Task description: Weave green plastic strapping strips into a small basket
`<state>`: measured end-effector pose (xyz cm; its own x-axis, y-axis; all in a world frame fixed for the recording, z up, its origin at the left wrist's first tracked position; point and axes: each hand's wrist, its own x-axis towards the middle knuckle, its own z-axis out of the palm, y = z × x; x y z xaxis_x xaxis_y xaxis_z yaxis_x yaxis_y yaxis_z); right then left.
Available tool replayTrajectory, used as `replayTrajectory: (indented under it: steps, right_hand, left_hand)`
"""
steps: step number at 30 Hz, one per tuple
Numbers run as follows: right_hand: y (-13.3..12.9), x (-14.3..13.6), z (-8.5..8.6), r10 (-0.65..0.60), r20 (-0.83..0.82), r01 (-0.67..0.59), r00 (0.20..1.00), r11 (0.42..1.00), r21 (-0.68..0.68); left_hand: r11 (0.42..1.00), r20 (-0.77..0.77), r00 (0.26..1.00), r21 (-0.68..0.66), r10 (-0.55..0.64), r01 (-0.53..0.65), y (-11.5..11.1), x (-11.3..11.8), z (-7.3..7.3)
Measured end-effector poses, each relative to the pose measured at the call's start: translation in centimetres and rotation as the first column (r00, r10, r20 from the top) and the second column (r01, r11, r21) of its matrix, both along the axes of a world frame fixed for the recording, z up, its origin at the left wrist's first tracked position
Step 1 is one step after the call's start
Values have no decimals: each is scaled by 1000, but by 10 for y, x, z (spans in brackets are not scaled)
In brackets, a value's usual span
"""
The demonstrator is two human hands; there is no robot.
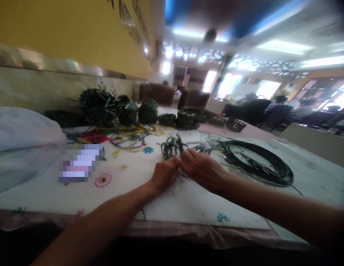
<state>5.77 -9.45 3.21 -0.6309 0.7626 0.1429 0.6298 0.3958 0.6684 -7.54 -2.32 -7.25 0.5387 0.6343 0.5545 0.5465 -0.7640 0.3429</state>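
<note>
In the head view, both hands meet at a small piece of dark green strips (172, 146) that looks like a partly woven basket, its strip ends sticking up. My left hand (165, 174) is closed at its near edge, fingers curled. Pressed against it from the right, my right hand (201, 168) pinches the same weaving; its fingertips are partly hidden and blurred. Loose green strips (201, 147) lie just behind the right hand. Farther right rests a large coil of dark green strip (282, 166), with thin dark pieces lying inside it.
Several dark green woven baskets (148, 111) line the back of the table. A bulky white plastic bag (24, 144) and a blurred-out phone-like slab (81, 162) occupy the left. Yellow and green strip scraps (133, 131) lie behind the flowered tablecloth's (127, 207) middle. People sit far right.
</note>
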Motion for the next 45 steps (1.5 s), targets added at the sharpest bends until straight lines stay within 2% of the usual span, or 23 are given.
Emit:
replayTrajectory:
  steps: [3, 8, 13, 16, 18, 22, 29, 31, 36, 43, 45]
  right_hand:
    - [-3, 0, -6, 65, -4, -65, 998, 994, 85]
    - [-3, 12, -9, 92, -41, -82, 995, 977, 197]
    - [-3, 27, -14, 246, 22, -246, 969, 958, 146]
    - [-5, 29, -25, 344, 70, -350, 937, 923, 160]
    - [-8, 27, -35, 369, 48, -372, 928, 919, 132]
    - [-14, 22, -50, 317, -133, -315, 939, 948, 36]
    - [-16, 28, -50, 244, -150, -213, 958, 957, 198]
    - [-16, 29, -53, 211, -166, -176, 963, 963, 204]
    - [-19, 30, -67, 217, -212, -175, 953, 965, 197]
    - [-24, 20, -75, 94, -381, -11, 920, 977, 214]
    - [-24, 12, -74, 19, -454, 83, 891, 976, 203]
  left_hand:
    - [1000, 13, 1000, -11, 7, -7, -1, 0, 3]
    - [996, 76, 994, -61, 75, -70, -1, -1, 10]
    - [994, 122, 990, -91, 77, -66, -1, -1, 11]
    - [993, 116, 990, -101, 79, -68, 0, -2, 10]
    - [990, 138, 985, -116, 100, -84, 1, -2, 10]
    - [985, 185, 977, -150, 109, -82, 3, -4, 10]
    - [984, 195, 975, -164, 108, -76, 2, -3, 12]
    - [984, 193, 975, -161, 108, -78, 2, -3, 12]
    - [984, 213, 971, -160, 110, -76, 2, -3, 10]
    - [968, 307, 946, -248, 105, -27, -1, -4, 12]
    - [962, 311, 945, -272, 106, -19, -2, -3, 12]
